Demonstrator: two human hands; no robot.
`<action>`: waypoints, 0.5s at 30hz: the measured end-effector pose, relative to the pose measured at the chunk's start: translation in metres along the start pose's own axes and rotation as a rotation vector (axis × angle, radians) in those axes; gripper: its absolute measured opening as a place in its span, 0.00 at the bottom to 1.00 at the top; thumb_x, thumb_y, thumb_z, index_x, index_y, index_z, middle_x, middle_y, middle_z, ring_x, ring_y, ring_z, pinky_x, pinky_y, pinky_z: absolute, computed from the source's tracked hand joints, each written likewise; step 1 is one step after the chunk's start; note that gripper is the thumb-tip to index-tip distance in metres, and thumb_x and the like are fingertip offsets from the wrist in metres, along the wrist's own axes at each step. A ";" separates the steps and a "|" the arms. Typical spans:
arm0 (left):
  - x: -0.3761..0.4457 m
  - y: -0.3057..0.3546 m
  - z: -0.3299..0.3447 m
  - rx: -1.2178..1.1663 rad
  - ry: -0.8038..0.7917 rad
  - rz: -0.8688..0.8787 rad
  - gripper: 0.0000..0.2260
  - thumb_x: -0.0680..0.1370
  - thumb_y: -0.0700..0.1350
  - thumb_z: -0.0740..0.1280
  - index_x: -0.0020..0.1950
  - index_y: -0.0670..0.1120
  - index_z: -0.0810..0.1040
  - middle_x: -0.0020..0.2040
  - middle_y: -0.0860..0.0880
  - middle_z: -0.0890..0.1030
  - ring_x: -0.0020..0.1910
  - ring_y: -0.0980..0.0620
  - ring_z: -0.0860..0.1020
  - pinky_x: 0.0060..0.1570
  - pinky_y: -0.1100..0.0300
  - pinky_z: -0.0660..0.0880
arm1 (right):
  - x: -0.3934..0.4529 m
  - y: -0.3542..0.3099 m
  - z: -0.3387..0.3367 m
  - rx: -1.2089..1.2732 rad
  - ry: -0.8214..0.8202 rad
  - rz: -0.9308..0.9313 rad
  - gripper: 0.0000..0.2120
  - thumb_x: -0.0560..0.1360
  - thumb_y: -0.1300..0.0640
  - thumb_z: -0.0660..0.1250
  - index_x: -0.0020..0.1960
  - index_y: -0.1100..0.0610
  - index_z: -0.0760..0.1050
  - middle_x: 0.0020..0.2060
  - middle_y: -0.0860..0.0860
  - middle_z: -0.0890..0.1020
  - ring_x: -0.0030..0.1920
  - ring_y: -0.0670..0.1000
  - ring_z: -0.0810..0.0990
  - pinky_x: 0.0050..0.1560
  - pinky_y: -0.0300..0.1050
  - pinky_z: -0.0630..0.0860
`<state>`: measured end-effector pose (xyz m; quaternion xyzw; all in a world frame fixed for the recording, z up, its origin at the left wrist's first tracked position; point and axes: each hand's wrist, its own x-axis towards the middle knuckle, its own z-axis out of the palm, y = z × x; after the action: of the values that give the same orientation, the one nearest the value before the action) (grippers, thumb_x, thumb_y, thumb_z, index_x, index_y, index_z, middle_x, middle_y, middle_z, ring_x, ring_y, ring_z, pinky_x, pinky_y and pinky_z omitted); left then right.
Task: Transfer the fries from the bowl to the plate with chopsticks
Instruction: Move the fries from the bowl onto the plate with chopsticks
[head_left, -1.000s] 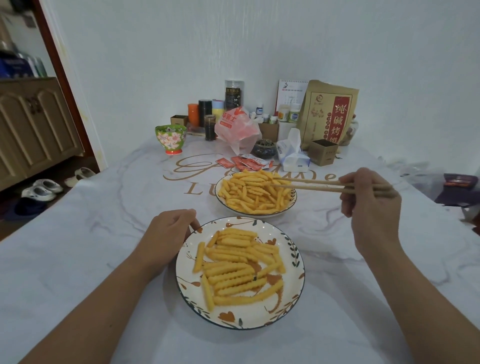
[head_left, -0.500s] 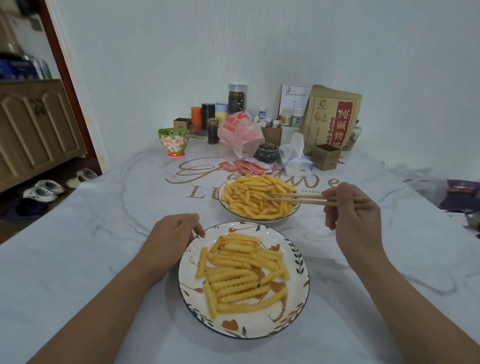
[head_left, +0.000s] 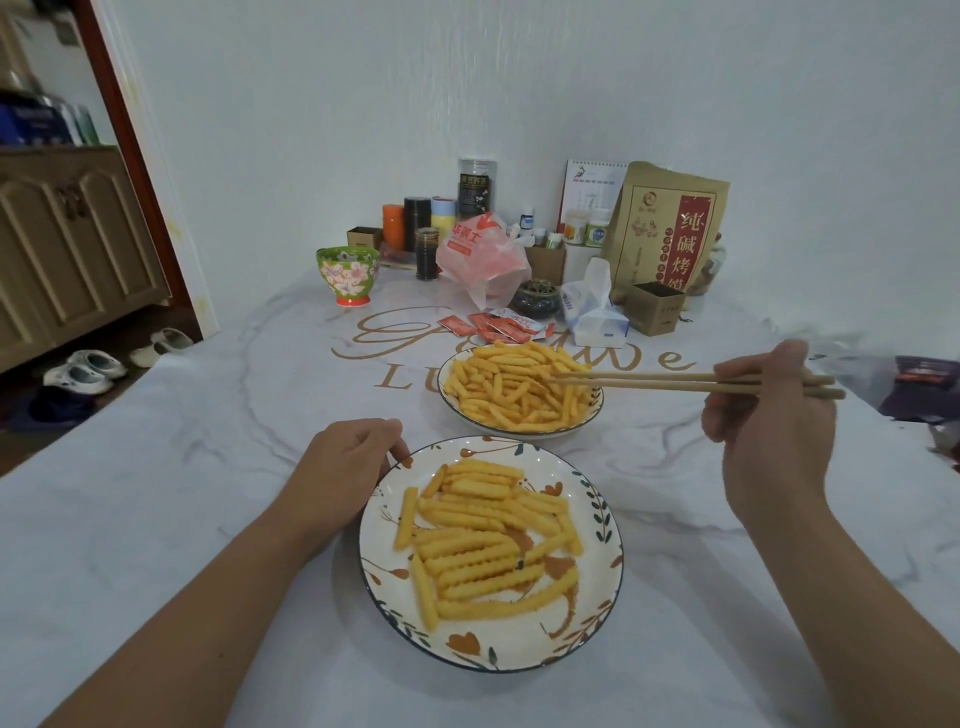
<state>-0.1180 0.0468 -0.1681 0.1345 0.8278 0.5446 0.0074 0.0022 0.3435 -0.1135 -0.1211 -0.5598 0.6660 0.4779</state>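
A white bowl (head_left: 451, 402) full of crinkle fries (head_left: 511, 395) sits at the table's middle. In front of it stands a leaf-patterned plate (head_left: 597, 597) carrying a pile of fries (head_left: 483, 540). My right hand (head_left: 769, 431) grips a pair of wooden chopsticks (head_left: 649, 382) held level, their tips over the bowl's right side, touching the top fries. I cannot tell whether a fry is pinched between the tips. My left hand (head_left: 345, 467) holds the plate's upper left rim, fingers curled on its edge.
Red sauce packets (head_left: 493, 325), a tissue pack (head_left: 595, 312), a small brown box (head_left: 654, 306), a flowered cup (head_left: 348, 273), a plastic bag (head_left: 483, 254) and jars crowd the table's far end. A dark object (head_left: 924, 384) lies at the right edge.
My right hand has drawn back to the right with the chopsticks, their tips now over the bowl's right side instead of its middle. The left hand stays on the plate.
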 end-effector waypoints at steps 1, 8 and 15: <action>0.000 0.000 0.000 0.000 -0.003 0.001 0.21 0.84 0.47 0.61 0.36 0.43 0.83 0.25 0.51 0.75 0.25 0.55 0.71 0.36 0.57 0.68 | 0.001 -0.003 -0.001 0.056 -0.013 0.031 0.28 0.86 0.45 0.55 0.33 0.57 0.78 0.26 0.50 0.77 0.25 0.50 0.70 0.24 0.40 0.65; -0.001 0.001 -0.001 -0.003 -0.004 0.000 0.21 0.84 0.47 0.61 0.35 0.44 0.82 0.25 0.51 0.76 0.26 0.54 0.71 0.36 0.57 0.68 | -0.009 -0.013 0.003 0.129 -0.330 0.195 0.25 0.78 0.42 0.59 0.31 0.57 0.76 0.29 0.54 0.73 0.24 0.51 0.67 0.24 0.41 0.59; -0.003 0.004 0.000 -0.004 -0.002 -0.015 0.20 0.84 0.48 0.61 0.36 0.42 0.83 0.26 0.50 0.75 0.25 0.54 0.71 0.34 0.58 0.67 | -0.010 -0.013 0.004 0.103 -0.256 0.142 0.24 0.80 0.43 0.60 0.31 0.55 0.78 0.27 0.53 0.74 0.24 0.50 0.66 0.25 0.40 0.58</action>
<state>-0.1143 0.0471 -0.1652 0.1287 0.8276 0.5463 0.0128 0.0110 0.3317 -0.1042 -0.0497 -0.5713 0.7360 0.3597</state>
